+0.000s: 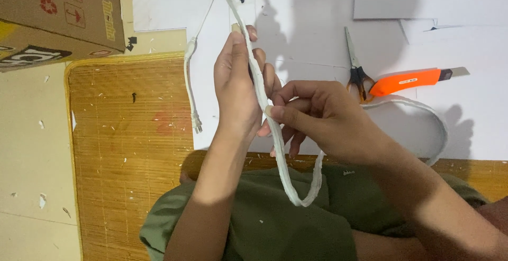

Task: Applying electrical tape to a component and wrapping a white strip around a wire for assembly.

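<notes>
A long white strip wrapped in tape or cloth (283, 160) runs from the top of the view, through both hands, and loops down over my lap. My left hand (238, 86) grips it higher up, thumb and fingers closed around it. My right hand (323, 115) pinches the same strip just below, at the middle of the view. A further part of the strip (431, 115) curves away to the right over the white sheet (317, 7).
A thin white cable with a plug (191, 89) lies left of my hands. Scissors (355, 65) and an orange utility knife (418, 78) rest on the white sheet at right. A cardboard box (58, 15) stands top left on a woven mat (127, 150).
</notes>
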